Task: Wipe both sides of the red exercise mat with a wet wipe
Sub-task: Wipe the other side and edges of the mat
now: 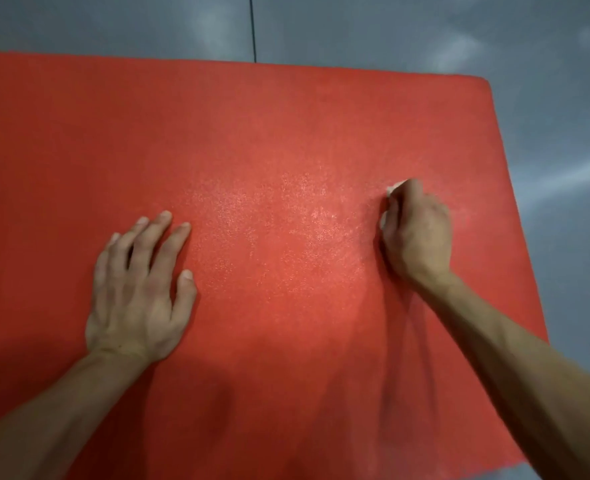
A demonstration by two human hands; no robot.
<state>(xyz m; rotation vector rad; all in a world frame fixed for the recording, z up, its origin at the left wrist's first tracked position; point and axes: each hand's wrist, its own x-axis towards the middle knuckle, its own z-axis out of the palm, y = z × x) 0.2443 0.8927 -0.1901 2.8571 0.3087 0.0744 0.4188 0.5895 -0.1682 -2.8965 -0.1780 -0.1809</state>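
Observation:
The red exercise mat [252,140] lies flat and fills most of the view, with its far edge and right edge visible. My left hand [137,289] rests flat on the mat at the lower left, fingers straight and spread. My right hand [416,230] is on the mat's right part, fingers curled round a white wet wipe [392,192]. Only small bits of the wipe show past the fingers. The mat surface between my hands glistens with a speckled sheen.
Grey shiny floor [546,98] lies beyond the mat's far edge and along its right side. A thin dark line [252,29] runs across the floor from the top of the view down to the mat's far edge.

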